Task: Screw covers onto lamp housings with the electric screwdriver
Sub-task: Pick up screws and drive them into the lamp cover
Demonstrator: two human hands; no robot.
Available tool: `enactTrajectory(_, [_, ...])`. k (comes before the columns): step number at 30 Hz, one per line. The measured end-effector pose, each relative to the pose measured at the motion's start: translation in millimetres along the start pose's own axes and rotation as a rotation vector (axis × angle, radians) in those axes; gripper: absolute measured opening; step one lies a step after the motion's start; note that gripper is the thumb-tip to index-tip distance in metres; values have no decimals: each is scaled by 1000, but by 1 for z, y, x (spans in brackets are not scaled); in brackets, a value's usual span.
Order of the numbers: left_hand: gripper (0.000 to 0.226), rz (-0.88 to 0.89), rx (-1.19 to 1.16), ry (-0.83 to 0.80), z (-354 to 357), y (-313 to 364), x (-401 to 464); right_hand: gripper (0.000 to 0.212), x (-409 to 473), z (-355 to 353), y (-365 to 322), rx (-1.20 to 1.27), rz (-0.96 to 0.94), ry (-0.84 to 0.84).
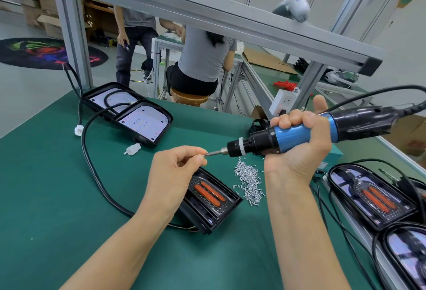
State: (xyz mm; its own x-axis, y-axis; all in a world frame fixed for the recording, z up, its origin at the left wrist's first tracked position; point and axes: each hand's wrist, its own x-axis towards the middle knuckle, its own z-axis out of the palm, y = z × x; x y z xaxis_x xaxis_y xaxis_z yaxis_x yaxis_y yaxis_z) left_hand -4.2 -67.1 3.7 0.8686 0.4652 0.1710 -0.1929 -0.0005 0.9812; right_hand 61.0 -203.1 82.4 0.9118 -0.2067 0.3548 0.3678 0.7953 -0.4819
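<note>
My right hand (pixel 299 142) grips the blue and black electric screwdriver (pixel 288 134), held level with its bit pointing left. My left hand (pixel 177 170) pinches a small screw (pixel 204 155) against the bit's tip. Below the hands a black lamp housing (pixel 212 200) with a clear cover and two orange strips lies on the green mat (pixel 69 197). Its near end is partly hidden by my left hand. A heap of loose silver screws (pixel 249 181) lies right of the housing.
Two open housings (pixel 129 110) with white LED boards lie at the back left, black cables (pixel 92 163) looping from them. Covered lamps (pixel 378 197) are lined up at the right edge. A power strip (pixel 284 103) stands behind. Two people are at a bench beyond the table.
</note>
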Motion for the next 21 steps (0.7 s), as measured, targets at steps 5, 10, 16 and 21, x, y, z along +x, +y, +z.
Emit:
enactTrajectory(5, [29,53,157,-41,-14,1,10,40,4,-10,-1,-2,-1,54])
enactTrajectory(10, [68,-364,445,32,-48,-23,41,44,7,-22,7,-121,-34,54])
enactTrajectory(16, [52,-529,479,-187,-33,-33,48,44,3,-31,30,-239,-52,-14])
enactTrajectory(21, [37,-486,154,-173,-30,-38,41,46,2,-31,39,-292,-88,-80])
